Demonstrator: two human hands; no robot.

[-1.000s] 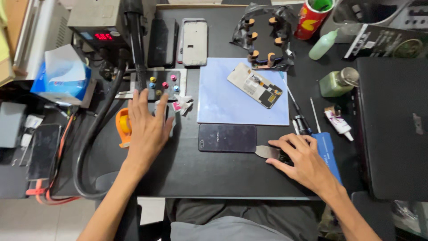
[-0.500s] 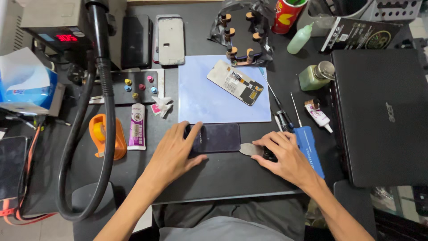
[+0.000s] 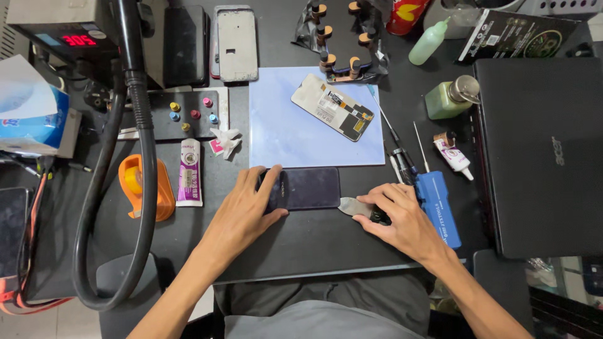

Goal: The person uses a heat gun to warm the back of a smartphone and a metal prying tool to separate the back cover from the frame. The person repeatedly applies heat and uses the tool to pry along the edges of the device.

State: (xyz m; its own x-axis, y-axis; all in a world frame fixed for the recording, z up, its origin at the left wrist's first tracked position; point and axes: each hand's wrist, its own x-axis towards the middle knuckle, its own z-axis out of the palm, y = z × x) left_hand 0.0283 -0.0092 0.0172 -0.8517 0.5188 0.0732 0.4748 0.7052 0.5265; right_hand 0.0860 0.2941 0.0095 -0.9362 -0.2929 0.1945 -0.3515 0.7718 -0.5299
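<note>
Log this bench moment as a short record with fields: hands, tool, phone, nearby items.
left hand: left hand lies flat on the dark phone, covering its left end
right hand: right hand holds a thin metal pry tool
tool position: tip at the phone's right end
phone: lying flat on the black mat
behind phone: blue pad with an opened phone part
left of phone: purple tube, orange tape dispenser

Left hand [image 3: 246, 212] flat, fingers spread, right hand [image 3: 402, 220] curled, pinching
</note>
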